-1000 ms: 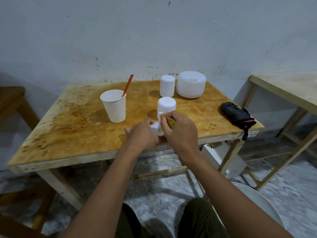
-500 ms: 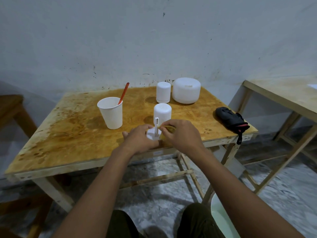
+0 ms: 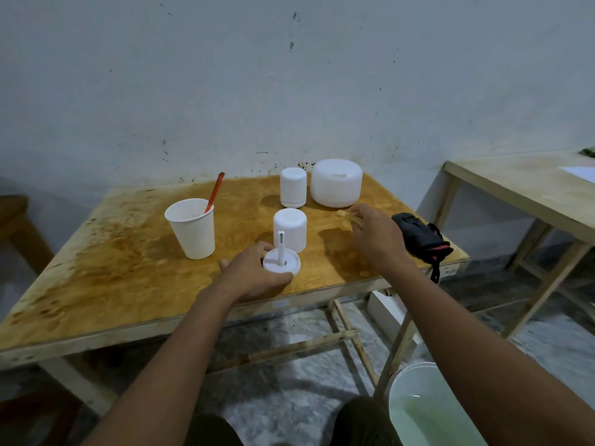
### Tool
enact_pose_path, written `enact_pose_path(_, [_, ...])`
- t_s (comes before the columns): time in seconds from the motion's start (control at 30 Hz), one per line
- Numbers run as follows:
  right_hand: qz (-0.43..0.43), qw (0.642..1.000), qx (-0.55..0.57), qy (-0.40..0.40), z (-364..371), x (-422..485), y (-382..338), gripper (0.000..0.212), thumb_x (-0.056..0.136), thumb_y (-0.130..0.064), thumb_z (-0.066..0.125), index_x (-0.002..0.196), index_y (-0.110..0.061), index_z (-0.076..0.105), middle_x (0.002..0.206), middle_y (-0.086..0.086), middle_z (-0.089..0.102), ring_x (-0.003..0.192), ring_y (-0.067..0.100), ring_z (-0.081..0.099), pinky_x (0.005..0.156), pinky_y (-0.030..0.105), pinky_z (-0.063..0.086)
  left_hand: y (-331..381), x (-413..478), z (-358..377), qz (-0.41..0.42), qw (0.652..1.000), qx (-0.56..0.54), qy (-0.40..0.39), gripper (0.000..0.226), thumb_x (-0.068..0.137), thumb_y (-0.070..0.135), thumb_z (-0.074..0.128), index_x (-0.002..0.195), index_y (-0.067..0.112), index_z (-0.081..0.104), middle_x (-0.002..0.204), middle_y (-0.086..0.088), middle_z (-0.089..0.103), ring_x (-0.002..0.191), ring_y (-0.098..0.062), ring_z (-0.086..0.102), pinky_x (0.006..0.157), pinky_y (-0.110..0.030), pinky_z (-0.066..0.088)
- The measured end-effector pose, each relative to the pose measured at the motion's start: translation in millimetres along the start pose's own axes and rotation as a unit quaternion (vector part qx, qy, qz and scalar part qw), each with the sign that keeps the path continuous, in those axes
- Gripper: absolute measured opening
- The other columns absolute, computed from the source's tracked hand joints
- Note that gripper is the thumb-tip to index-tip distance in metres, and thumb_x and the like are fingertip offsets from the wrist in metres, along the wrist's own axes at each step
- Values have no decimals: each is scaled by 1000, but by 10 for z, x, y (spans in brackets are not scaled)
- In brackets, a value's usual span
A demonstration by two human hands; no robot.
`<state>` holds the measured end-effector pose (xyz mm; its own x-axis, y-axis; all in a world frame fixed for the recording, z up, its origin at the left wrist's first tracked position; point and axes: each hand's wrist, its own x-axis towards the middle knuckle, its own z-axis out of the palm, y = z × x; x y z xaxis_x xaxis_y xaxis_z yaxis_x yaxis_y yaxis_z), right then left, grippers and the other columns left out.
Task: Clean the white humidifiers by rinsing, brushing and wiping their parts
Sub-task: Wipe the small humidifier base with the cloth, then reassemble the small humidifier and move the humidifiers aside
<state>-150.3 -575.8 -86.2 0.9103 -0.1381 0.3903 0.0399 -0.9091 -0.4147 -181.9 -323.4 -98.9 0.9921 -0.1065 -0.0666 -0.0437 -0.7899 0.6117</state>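
My left hand (image 3: 254,273) grips a round white humidifier base (image 3: 281,262) with an upright white stem, standing near the front edge of the stained wooden table (image 3: 128,272). Just behind it stands its white cylindrical cover (image 3: 289,229). My right hand (image 3: 375,235) hovers to the right and pinches a small yellowish cloth (image 3: 349,216) just above the tabletop. A second small white humidifier (image 3: 293,187) and a wide white humidifier (image 3: 336,182) stand at the back of the table.
A white paper cup (image 3: 192,228) with a red-handled brush (image 3: 215,193) stands at the left. A black pouch (image 3: 418,235) lies at the right edge. A white bucket of water (image 3: 418,410) stands on the floor at the lower right. Another table (image 3: 528,188) is at the right.
My right hand has left the base and carried the cloth to the right and back. My left hand stays on the base, whose stem is now uncovered.
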Motion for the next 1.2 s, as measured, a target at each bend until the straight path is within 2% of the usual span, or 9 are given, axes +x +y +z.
enact_pose_path(0.1, [1,999,-41,-17,85,79,42,30,98,-19,52,128,-20,58,116,8,67,105,29,61,79,40,52,-2,20,-2,-3,1000,14,3,63,76,65,68,125,38,40,129,7,57,122,-20,48,104,-48,18])
enact_pose_path(0.23, [59,993,-32,-99,123,115,-13,31,96,-44,51,115,-23,64,102,1,68,89,22,63,73,37,53,-8,41,-1,-2,999,34,7,65,75,67,67,126,37,40,130,8,56,123,-20,47,99,-46,21])
enact_pose_path(0.33, [74,988,-44,-126,91,154,-170,46,94,-57,47,106,-19,70,89,-2,68,85,19,64,86,41,54,-28,57,2,1,999,37,11,65,75,67,68,126,38,42,131,8,56,124,-20,47,102,-47,21])
enact_pose_path(0.47, [-6,996,22,-84,82,180,-473,49,94,-57,51,131,-27,60,125,0,65,115,20,59,90,34,46,-65,68,1,5,1000,22,19,67,73,68,69,128,39,46,130,9,57,122,-18,49,102,-46,22])
enact_pose_path(0.57, [-73,971,131,-188,157,236,-653,54,94,-52,54,142,-30,47,143,1,53,126,19,52,98,36,45,-90,56,-13,12,1000,10,20,69,73,68,70,131,38,48,133,9,57,122,-18,49,104,-47,22])
enact_pose_path(0.67, [-75,954,162,-241,236,270,-718,56,94,-52,53,145,-31,43,147,0,48,127,21,51,103,45,45,-86,40,-20,17,999,15,23,72,73,67,70,135,37,48,136,8,55,125,-20,47,105,-48,22])
enact_pose_path(0.9, [-101,931,214,-277,356,240,-725,63,92,-39,61,149,-26,37,149,1,43,128,19,46,97,32,42,-69,37,-25,16,1000,14,21,75,74,63,72,138,33,48,139,6,54,128,-21,45,107,-49,19])
enact_pose_path(1.03, [-83,944,235,-218,443,221,-738,73,85,-47,70,147,-22,40,141,-1,49,122,18,50,96,34,47,-73,17,-33,28,999,1,19,71,76,61,72,137,33,49,137,6,55,127,-21,45,105,-49,20])
enact_pose_path(1.2, [-33,908,412,-67,170,93,-808,48,95,-33,61,139,-16,50,120,-8,58,103,7,57,72,14,45,-100,30,-47,21,999,20,15,80,72,69,69,137,27,50,134,6,56,125,-21,48,101,-47,23])
